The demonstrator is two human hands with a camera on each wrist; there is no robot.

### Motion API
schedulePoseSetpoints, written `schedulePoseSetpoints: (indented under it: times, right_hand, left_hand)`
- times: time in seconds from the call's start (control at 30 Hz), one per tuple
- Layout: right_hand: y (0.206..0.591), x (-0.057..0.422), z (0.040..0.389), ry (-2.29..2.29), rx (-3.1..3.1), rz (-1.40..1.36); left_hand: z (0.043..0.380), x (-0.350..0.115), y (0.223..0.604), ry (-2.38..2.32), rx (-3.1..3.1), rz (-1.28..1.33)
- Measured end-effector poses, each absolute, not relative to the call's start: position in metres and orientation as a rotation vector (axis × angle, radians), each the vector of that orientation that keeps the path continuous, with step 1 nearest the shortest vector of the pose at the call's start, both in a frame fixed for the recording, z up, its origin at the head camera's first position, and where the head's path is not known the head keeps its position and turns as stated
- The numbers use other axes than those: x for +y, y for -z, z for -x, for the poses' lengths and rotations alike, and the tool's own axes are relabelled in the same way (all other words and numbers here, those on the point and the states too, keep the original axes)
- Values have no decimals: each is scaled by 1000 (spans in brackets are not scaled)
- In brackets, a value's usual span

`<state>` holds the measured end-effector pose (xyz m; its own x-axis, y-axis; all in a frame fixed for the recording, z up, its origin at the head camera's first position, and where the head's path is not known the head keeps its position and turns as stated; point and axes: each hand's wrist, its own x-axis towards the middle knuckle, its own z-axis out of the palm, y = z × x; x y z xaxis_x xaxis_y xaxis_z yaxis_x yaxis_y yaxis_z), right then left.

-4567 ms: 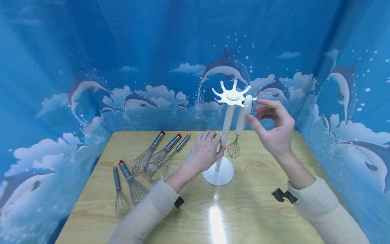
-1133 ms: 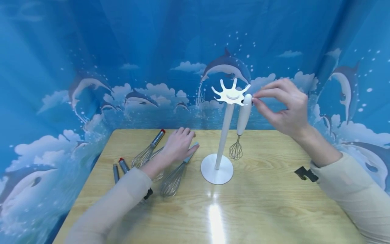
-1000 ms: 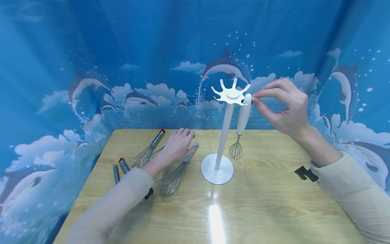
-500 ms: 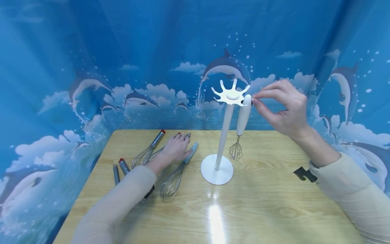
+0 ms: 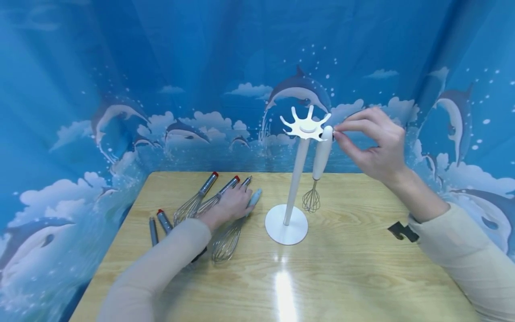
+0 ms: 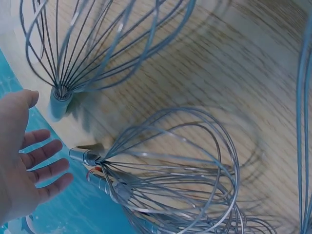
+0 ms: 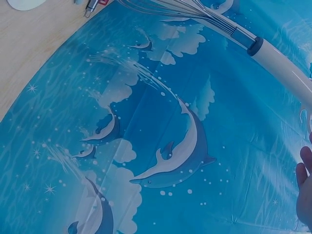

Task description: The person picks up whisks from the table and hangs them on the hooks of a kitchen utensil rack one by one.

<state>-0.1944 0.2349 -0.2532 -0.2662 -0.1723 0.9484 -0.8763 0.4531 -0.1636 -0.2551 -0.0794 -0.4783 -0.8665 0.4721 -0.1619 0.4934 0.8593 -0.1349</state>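
Observation:
My right hand (image 5: 378, 143) pinches the small loop at the top of a white-handled whisk (image 5: 322, 154) between thumb and fingertips. That whisk hangs wires-down beside the notched white top of a rack stand (image 5: 299, 165), its handle right at one prong. My left hand (image 5: 231, 203) is low over the whisks on the left. It lies between a light-blue-handled whisk (image 5: 255, 197) and a slim silver-handled whisk (image 5: 247, 180). In the left wrist view its fingers (image 6: 44, 155) are spread and fairly straight, close to both handles, holding nothing.
Two red-tipped whisks lie left of my left hand, the nearer one (image 5: 231, 182) partly under it. Another red-tipped whisk (image 5: 164, 220) and a grey-handled one (image 5: 153, 230) are partly behind the left sleeve. A blue dolphin-print curtain (image 5: 225, 67) encloses the wooden table (image 5: 354, 268).
My left hand has left the stand's pole and moved left to the whisks, then slightly nearer me, uncovering the handle ends. My right fingertips have closed on the white whisk's loop.

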Motion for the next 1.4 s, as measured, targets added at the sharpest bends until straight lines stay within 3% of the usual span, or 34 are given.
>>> schedulePoseSetpoints:
  times: [1.4]
  right_hand:
    - [254,237,195,-900,-1720,-932]
  left_hand:
    - [254,-77,503,306,2903,-695]
